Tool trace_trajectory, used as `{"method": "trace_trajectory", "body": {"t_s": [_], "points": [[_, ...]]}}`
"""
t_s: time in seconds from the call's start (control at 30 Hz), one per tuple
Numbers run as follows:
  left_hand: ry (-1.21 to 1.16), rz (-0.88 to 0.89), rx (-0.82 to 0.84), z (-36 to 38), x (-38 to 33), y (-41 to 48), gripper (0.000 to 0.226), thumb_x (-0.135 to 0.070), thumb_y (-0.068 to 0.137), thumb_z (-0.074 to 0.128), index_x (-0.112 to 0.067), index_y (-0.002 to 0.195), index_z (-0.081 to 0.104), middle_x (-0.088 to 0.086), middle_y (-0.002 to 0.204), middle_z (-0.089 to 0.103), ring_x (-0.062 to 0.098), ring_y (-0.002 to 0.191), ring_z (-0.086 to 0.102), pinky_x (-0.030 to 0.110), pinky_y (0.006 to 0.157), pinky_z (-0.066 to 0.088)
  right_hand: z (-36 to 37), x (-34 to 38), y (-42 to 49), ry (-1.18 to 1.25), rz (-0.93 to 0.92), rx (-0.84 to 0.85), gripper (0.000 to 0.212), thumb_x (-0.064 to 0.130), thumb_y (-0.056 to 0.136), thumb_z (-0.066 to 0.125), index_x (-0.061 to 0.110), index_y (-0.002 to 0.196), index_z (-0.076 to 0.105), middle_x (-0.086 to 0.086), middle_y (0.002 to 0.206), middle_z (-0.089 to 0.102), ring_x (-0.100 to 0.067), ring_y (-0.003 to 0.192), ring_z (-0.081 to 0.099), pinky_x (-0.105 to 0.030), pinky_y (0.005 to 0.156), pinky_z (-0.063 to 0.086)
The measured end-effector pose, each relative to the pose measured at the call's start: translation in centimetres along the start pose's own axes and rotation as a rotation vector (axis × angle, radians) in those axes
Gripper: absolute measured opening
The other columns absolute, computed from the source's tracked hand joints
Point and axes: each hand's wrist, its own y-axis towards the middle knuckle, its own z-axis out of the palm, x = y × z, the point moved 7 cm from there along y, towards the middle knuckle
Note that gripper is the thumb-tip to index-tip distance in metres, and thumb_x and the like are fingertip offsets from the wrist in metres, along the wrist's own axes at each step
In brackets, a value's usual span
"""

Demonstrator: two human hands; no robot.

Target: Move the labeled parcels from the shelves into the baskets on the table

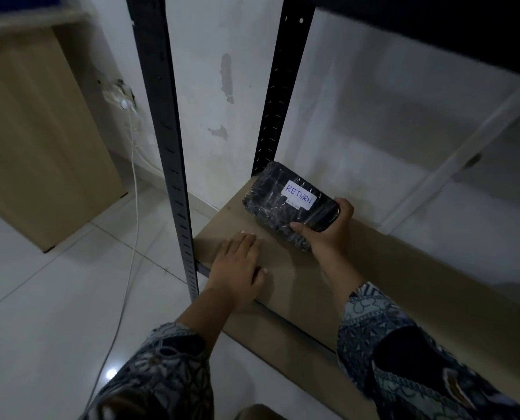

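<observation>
Your right hand (328,234) grips the black parcel (289,204) labeled RETURN; your left hand (237,274) lies spread flat on the shelf (389,283) beside it.

A white rectangular paper label (298,195) reads "RETURN" in blue handwritten capitals. It sits on top of a black rectangular plastic-wrapped parcel (265,204) at the far left of a brown board shelf (374,268). A smaller line beneath the word is illegible.
</observation>
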Motion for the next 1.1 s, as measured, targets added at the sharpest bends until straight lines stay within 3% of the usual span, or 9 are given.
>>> {"method": "trace_trajectory", "body": {"t_s": [0.13, 0.3, 0.4, 0.53, 0.63, 0.73, 0.93, 1.1], "points": [[-0.002, -0.009, 0.034, -2.5, -0.6, -2.6, 0.081, -0.053, 0.079, 0.01, -0.01, 0.145, 0.029, 0.014, 0.15, 0.031, 0.03, 0.14, 0.022, 0.046, 0.114, 0.011, -3.0, 2.1, -2.4, 0.043, 0.064, 0.006, 0.082, 0.006, 0.059, 0.087, 0.024, 0.118, 0.033, 0.002, 0.113, 0.052, -0.016, 0.1, 0.056, -0.008, 0.064, 0.045], [0.079, 0.049, 0.063, -7.1, -2.8, -6.0, 0.063, -0.045, 0.082, 0.033, -0.006, 0.124, 0.058, 0.015, 0.126, 0.059, 0.032, 0.12, 0.053, 0.051, 0.097, 0.043, -9.0, 6.0, -6.9, 0.056, 0.106, -0.059, 0.082, 0.003, 0.06, 0.086, 0.011, 0.123, 0.034, -0.006, 0.118, 0.054, -0.018, 0.104, 0.056, -0.018, 0.075, 0.052], [0.122, 0.113, 0.057, -10.5, -4.9, -8.4, 0.059, -0.043, 0.082, 0.037, -0.007, 0.124, 0.059, 0.012, 0.126, 0.059, 0.03, 0.119, 0.054, 0.049, 0.095, 0.044, -13.2, 7.4, -10.0, 0.127, 0.14, -0.123, 0.081, -0.004, 0.057, 0.086, 0.007, 0.121, 0.038, -0.008, 0.116, 0.056, -0.02, 0.101, 0.059, -0.015, 0.073, 0.054], [0.138, 0.203, 0.071, -14.7, -8.7, -11.0, 0.059, -0.043, 0.083, 0.036, -0.006, 0.124, 0.058, 0.013, 0.127, 0.059, 0.031, 0.12, 0.053, 0.049, 0.095, 0.045, -19.2, 8.5, -15.4, 0.151, 0.26, -0.185, 0.089, 0.005, 0.053, 0.091, 0.01, 0.126, 0.04, -0.008, 0.12, 0.057, -0.024, 0.108, 0.06, -0.042, 0.091, 0.054], [0.116, 0.286, 0.064, -17.2, -12.8, -12.1, 0.059, -0.041, 0.082, 0.036, -0.005, 0.123, 0.057, 0.014, 0.126, 0.059, 0.031, 0.118, 0.054, 0.049, 0.093, 0.046, -23.7, 9.6, -19.5, 0.158, 0.31, -0.232, 0.086, 0.003, 0.058, 0.088, 0.016, 0.126, 0.037, 0.006, 0.11, 0.054, -0.02, 0.103, 0.059, -0.028, 0.077, 0.055], [0.065, 0.386, 0.075, -18.3, -17.8, -12.9, 0.059, -0.04, 0.081, 0.037, -0.002, 0.122, 0.057, 0.016, 0.125, 0.059, 0.033, 0.117, 0.055, 0.051, 0.092, 0.047, -28.4, 10.3, -23.0, 0.169, 0.316, -0.293, 0.085, -0.001, 0.059, 0.086, 0.015, 0.127, 0.036, 0.003, 0.111, 0.051, -0.018, 0.099, 0.056, -0.01, 0.055, 0.049], [0.002, 0.538, 0.092, -18.3, -28.5, -15.1, 0.059, -0.035, 0.074, 0.04, 0.0, 0.117, 0.06, 0.017, 0.118, 0.062, 0.034, 0.111, 0.059, 0.05, 0.086, 0.051, -39.3, 9.2, -29.0, 0.151, 0.269, -0.427, 0.082, 0.001, 0.06, 0.086, 0.017, 0.123, 0.036, 0.009, 0.111, 0.053, -0.006, 0.1, 0.056, -0.017, 0.077, 0.047], [-0.057, 0.65, 0.079, -17.6, -37.9, -18.4, 0.06, -0.036, 0.077, 0.04, -0.003, 0.124, 0.055, 0.015, 0.125, 0.058, 0.034, 0.119, 0.052, 0.047, 0.096, 0.044, -48.8, 7.7, -34.7, 0.183, 0.263, -0.517, 0.08, 0.0, 0.061, 0.085, 0.019, 0.122, 0.037, 0.012, 0.11, 0.054, -0.003, 0.098, 0.057, -0.013, 0.063, 0.052]]}}
